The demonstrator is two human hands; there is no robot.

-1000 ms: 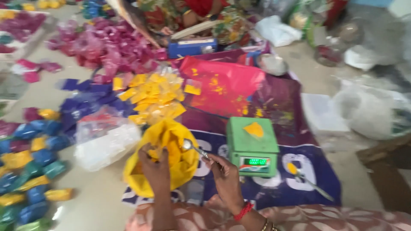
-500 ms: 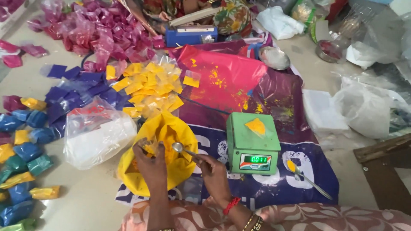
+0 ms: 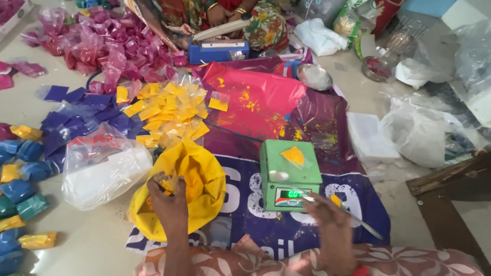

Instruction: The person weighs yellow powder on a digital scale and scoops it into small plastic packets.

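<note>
At my far left, small plump packets [image 3: 20,191] of blue, green and yellow lie along the floor, too many and too cut off to count. Next comes one clear plastic bag [image 3: 99,171], crinkled and holding white stuff. Just beside it sits one big yellow bag [image 3: 197,181], soft, its mouth open, full of yellow powder. My left hand [image 3: 169,202] rests at its near rim, the fingers [image 3: 162,186] pinched narrow around a small clear pouch [image 3: 166,180] with some yellow in it. Beyond the bag lies a heap of flat yellow packets [image 3: 163,110], glossy, more than I can count.

Further right stands one green weighing scale [image 3: 289,174], boxy, its lit display facing me, with one small pouch of yellow powder [image 3: 293,155] on its top. My right hand [image 3: 327,214] is just in front of the scale, fingers curled around a thin metal spoon [image 3: 286,179] whose bowl lies blurred over the scale's near edge. One more spoon [image 3: 355,217] lies on the printed banner [image 3: 245,204] by that hand.
</note>
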